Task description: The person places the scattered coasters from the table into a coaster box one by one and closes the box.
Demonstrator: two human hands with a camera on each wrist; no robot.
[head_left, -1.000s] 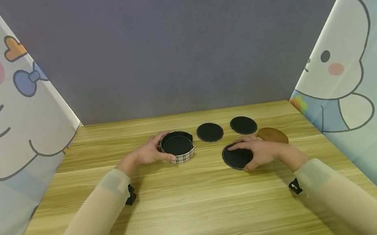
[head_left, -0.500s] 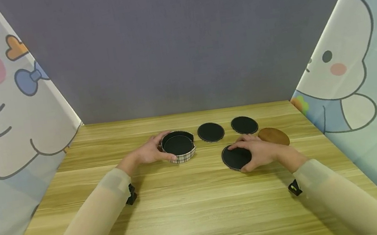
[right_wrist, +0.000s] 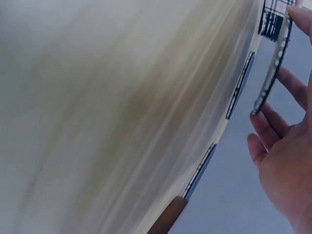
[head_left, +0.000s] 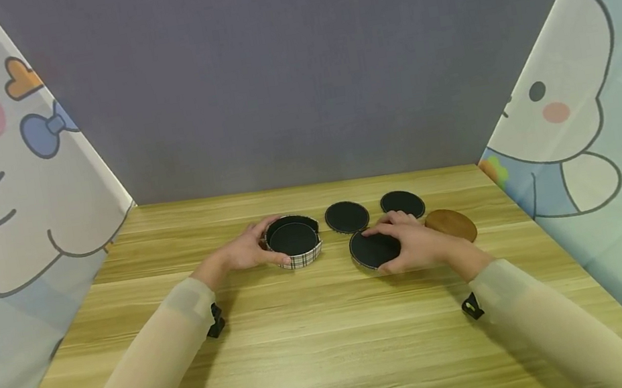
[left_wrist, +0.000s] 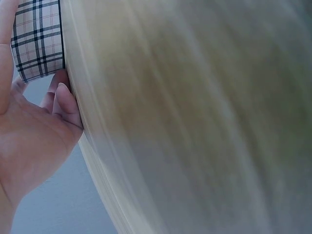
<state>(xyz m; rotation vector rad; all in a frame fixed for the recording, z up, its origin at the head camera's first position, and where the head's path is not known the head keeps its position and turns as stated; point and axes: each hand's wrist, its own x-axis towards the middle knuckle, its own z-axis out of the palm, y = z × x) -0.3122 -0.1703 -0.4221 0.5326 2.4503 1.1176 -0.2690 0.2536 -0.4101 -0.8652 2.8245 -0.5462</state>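
Note:
A round plaid coaster holder [head_left: 300, 261] stands on the wooden table [head_left: 324, 355] with a black coaster lying inside it. My left hand [head_left: 251, 250] grips its left side, thumb in front and fingers behind; the left wrist view shows the plaid wall [left_wrist: 39, 44] against my fingers [left_wrist: 61, 100]. My right hand [head_left: 408, 248] holds a black coaster [head_left: 370, 249] by its rim, just right of the holder. In the right wrist view this coaster [right_wrist: 273, 68] is tilted and off the table, pinched between my fingertips [right_wrist: 258, 126].
Two more black coasters [head_left: 346, 217] [head_left: 402, 204] lie flat behind my right hand. A brown wooden disc [head_left: 450, 225] lies to its right. A grey wall stands at the back, with cartoon-printed curtains on both sides.
My right hand has carried the black coaster left and slightly away from me, from beside the brown disc to next to the holder. My left hand and the holder have stayed put.

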